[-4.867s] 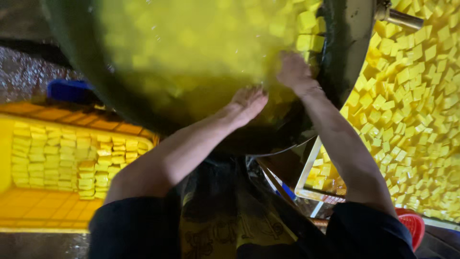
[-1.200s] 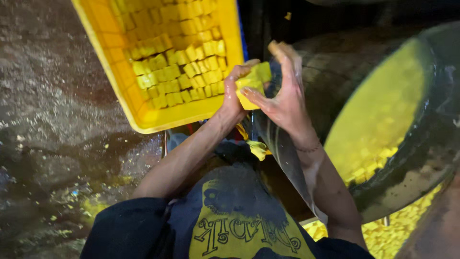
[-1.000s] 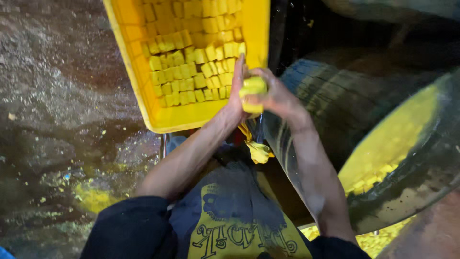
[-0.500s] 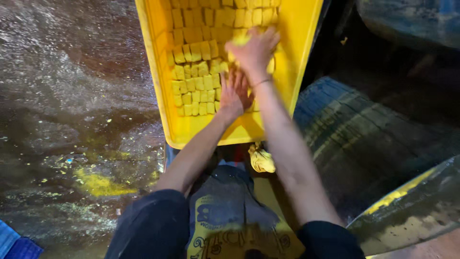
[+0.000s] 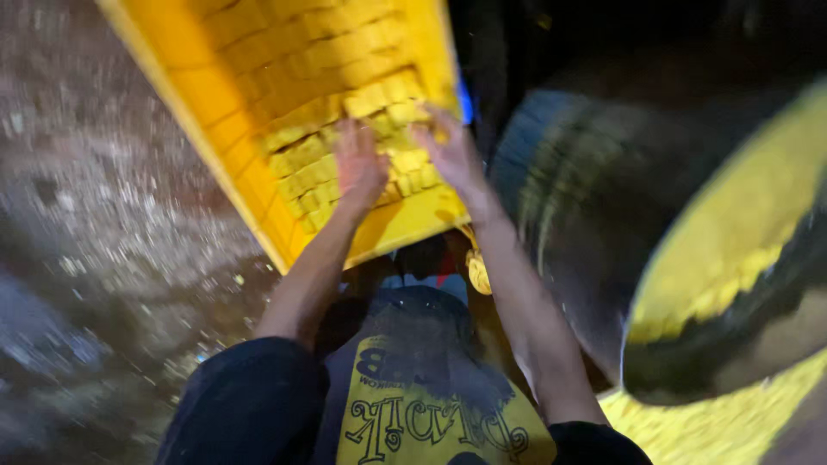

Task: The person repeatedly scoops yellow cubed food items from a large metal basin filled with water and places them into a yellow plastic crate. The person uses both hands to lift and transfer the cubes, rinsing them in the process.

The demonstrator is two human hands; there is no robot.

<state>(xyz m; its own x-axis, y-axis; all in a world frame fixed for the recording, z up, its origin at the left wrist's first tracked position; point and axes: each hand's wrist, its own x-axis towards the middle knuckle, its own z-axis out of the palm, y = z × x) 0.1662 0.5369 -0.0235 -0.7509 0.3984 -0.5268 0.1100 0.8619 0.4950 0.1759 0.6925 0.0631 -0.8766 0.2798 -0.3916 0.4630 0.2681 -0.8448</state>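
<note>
While both hands press flat on yellow cubes (image 5: 379,138) in yellow crate (image 5: 215,129), left hand (image 5: 360,164) splayed, right hand (image 5: 448,151) splayed, holding nothing; packing rows; next calls for gentle levelling.

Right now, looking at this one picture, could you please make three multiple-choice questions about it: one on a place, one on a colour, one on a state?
1. Where are both hands?
A. Inside the big dark vat
B. On the rows of cubes in the crate
C. On the wet floor

2. What colour is the crate?
A. Yellow
B. Blue
C. Red

3. How are the hands held?
A. Closed into fists
B. Gripping the crate's rim
C. Open, fingers spread on the cubes

Answers:
1. B: the left hand and right hand lie on the cubes inside the crate, away from the vat.
2. A: its walls and floor are bright yellow.
3. C: both palms face down with spread fingers, though motion blur hides whether any cube is pinched.
</note>
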